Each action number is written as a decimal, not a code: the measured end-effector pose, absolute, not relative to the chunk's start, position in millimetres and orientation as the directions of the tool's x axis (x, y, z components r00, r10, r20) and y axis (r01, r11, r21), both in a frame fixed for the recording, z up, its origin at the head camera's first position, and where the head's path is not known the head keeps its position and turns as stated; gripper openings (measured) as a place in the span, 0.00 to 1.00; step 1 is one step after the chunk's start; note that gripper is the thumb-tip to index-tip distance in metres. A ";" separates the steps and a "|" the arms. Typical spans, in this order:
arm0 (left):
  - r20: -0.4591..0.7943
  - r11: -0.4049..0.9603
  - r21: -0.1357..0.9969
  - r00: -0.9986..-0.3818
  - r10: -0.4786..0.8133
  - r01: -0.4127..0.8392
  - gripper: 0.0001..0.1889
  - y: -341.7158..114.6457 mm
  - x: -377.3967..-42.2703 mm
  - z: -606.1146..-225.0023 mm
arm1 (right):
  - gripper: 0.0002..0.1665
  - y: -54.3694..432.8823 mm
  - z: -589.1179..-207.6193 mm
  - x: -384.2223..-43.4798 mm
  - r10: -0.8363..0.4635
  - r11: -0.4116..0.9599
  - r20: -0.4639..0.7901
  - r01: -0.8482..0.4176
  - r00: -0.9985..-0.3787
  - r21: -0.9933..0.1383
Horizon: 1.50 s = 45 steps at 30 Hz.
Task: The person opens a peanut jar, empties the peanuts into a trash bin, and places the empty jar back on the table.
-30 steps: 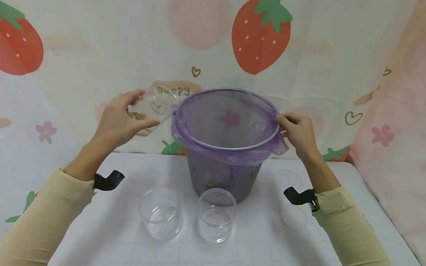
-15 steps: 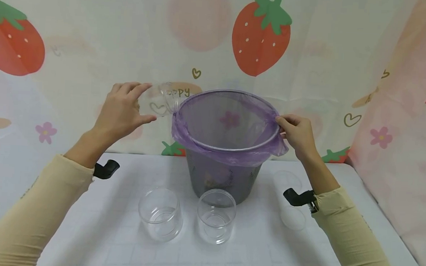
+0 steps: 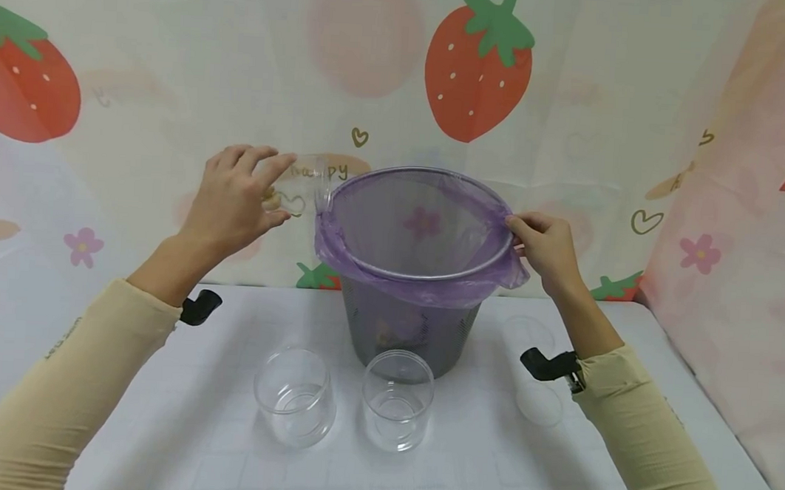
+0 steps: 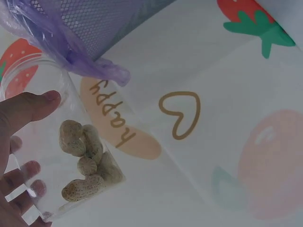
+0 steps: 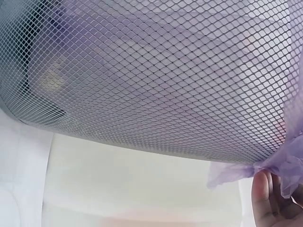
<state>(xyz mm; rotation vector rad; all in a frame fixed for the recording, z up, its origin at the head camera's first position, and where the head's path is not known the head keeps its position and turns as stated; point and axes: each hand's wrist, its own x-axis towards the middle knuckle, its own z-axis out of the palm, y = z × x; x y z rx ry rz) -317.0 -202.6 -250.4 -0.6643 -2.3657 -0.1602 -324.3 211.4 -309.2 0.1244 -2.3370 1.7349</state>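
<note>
My left hand (image 3: 231,199) grips a clear plastic jar (image 3: 310,185), tipped nearly onto its side with its mouth at the left rim of a grey mesh bin (image 3: 408,334). Several peanuts in their shells (image 4: 87,161) lie toward the jar's bottom end in the left wrist view. A thin purple bag (image 3: 423,291) lines the bin and folds out over its rim. At the opposite side of that rim, my right hand (image 3: 552,250) pinches the bag's edge between thumb and fingers. Through the mesh, something dark and yellowish (image 5: 52,80) shows low in the bin.
Two clear jars without lids, a left one (image 3: 294,399) and a right one (image 3: 397,404), stand in front of the bin. Two clear round discs (image 3: 539,404) lie to the right on the white tablecloth (image 3: 474,464). A strawberry-print cloth (image 3: 242,59) hangs behind.
The left hand has risen and tipped the jar further over, so its mouth faces the bin more squarely. The right hand keeps its pinch on the bag at the rim.
</note>
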 end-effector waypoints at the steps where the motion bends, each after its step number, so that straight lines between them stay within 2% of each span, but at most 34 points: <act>1: 0.626 0.864 -0.064 -0.654 0.425 0.500 0.38 -202.0 -316.7 -249.8 | 0.23 211.2 -309.3 -324.4 0.068 0.294 0.232 -0.203 -0.970 -0.934; 9: 0.601 0.870 -0.078 -0.673 0.431 0.487 0.39 -200.5 -316.8 -248.4 | 0.23 210.7 -309.4 -323.9 0.063 0.278 0.235 -0.209 -0.970 -0.937; 17: 0.603 0.861 -0.134 -0.649 0.464 0.491 0.39 -199.6 -315.9 -247.4 | 0.23 209.6 -308.5 -322.5 0.066 0.278 0.237 -0.210 -0.969 -0.937; 23: 0.633 0.835 -0.207 -0.581 0.511 0.510 0.38 -198.0 -317.7 -246.8 | 0.23 209.2 -309.3 -322.7 0.071 0.277 0.235 -0.208 -0.969 -0.938; 30: 0.642 0.780 -0.360 -0.471 0.605 0.511 0.35 -193.0 -321.3 -242.5 | 0.23 210.1 -308.0 -322.7 0.072 0.270 0.226 -0.199 -0.971 -0.942; 33: 0.634 0.764 -0.404 -0.447 0.630 0.503 0.34 -190.1 -322.1 -240.6 | 0.23 210.1 -307.6 -322.4 0.073 0.271 0.225 -0.198 -0.972 -0.942; 37: 0.628 0.763 -0.422 -0.449 0.635 0.489 0.35 -187.8 -322.4 -239.8 | 0.23 209.7 -307.7 -322.4 0.072 0.268 0.228 -0.201 -0.971 -0.942; 45: 0.625 0.788 -0.375 -0.495 0.603 0.488 0.37 -190.6 -321.8 -240.4 | 0.23 209.2 -307.3 -322.0 0.066 0.257 0.225 -0.201 -0.972 -0.945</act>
